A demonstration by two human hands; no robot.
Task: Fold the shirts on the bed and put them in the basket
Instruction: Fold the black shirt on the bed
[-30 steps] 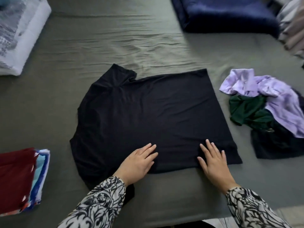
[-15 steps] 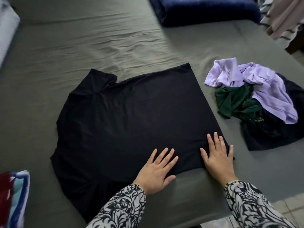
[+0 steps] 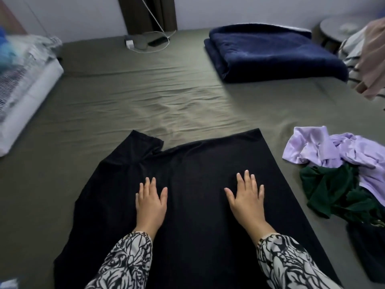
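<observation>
Both hands, left and right, have slid from the shirt's near edge to mid-panel. Fingers flat, grasping nothing. Smoothing stage; fold pending.

The olive-sheeted bed carries a spread black shirt, a folded navy blanket and crumpled shirts.

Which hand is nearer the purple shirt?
Right. The right hand lies flat on the black shirt, closer to the purple shirt at its right; the left hand lies further left.
</observation>
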